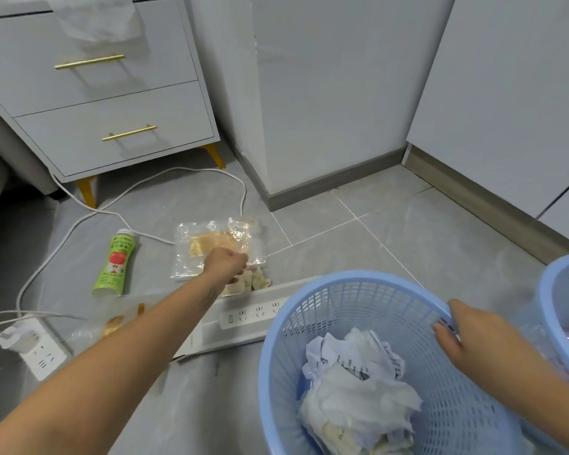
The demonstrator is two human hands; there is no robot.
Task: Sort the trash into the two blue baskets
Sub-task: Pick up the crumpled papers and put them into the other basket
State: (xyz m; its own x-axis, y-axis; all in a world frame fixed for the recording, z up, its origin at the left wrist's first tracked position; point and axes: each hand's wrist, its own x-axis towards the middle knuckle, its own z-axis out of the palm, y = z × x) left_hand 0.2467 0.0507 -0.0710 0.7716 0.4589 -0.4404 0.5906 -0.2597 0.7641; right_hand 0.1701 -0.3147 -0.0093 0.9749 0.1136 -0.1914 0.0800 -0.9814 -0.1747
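Observation:
My left hand (225,262) reaches out over the floor, its fingers closed around some small pale scraps (248,281) beside a clear plastic wrapper (211,239). My right hand (467,336) grips the rim of the near blue basket (309,297), which holds crumpled white paper and tissue (352,385). A second blue basket (559,290) stands at the right edge with something pink inside. A green apple-juice bottle (114,262) lies on the floor to the left. Another clear wrapper (112,326) lies under my left forearm.
A white power strip (243,318) lies just behind the near basket, with a white cable (63,238) looping to a second socket block (40,351) at left. A grey drawer unit (105,93) on gold legs stands at the back left. White cabinets line the back and right.

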